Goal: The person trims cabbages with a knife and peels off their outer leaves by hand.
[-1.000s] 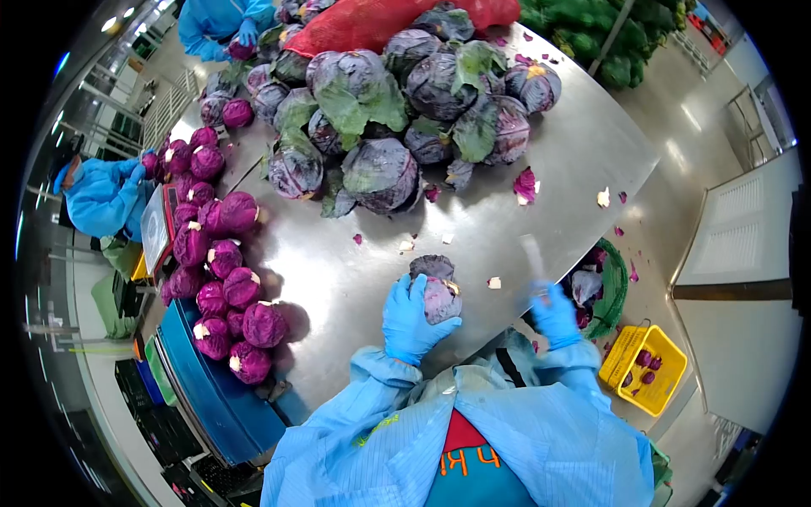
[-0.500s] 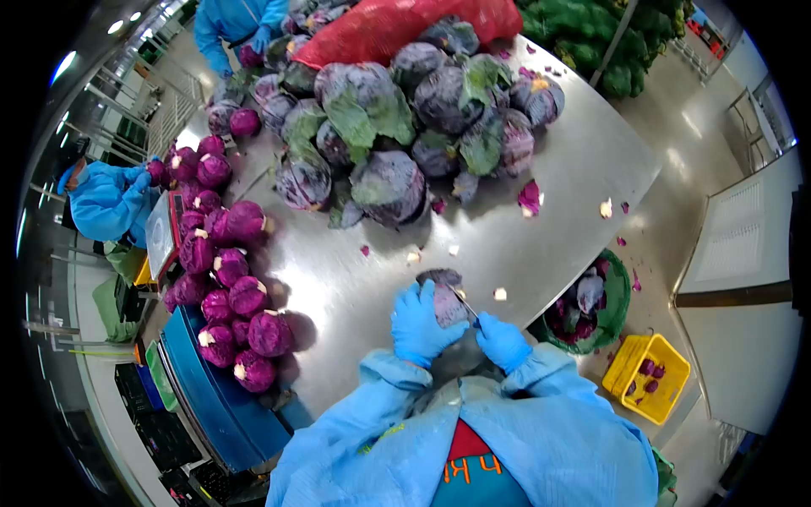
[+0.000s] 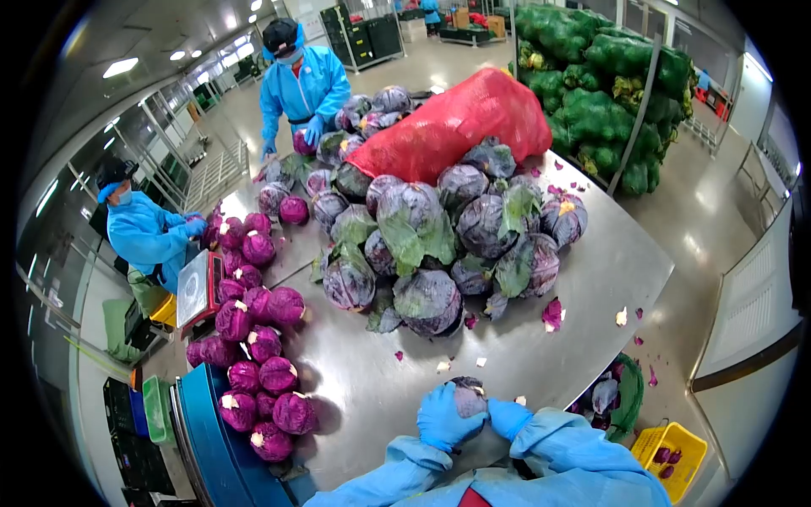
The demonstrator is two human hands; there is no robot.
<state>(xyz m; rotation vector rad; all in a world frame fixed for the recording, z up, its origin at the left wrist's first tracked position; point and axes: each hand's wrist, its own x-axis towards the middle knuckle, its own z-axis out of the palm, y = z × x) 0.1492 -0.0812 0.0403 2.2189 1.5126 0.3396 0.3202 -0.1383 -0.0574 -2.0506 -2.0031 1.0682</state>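
At the near edge of the steel table, my left hand is wrapped around a red cabbage with dull purple outer leaves. Close against the cabbage's right side is my right hand, its fingers closed. The small knife seen in that hand half a second ago is now hidden by glove and cabbage. Both hands wear blue gloves. Small pale stem pieces lie just beyond the cabbage.
Untrimmed cabbages are heaped ahead, beside a red mesh sack. Peeled purple cabbages line the left, near a scale. A green waste basket and yellow crate stand at right. Two co-workers work beyond.
The view has tilted up, so the table and my hands sit lower in it. My left hand still grips the cabbage; the knife blade has gone out of sight.
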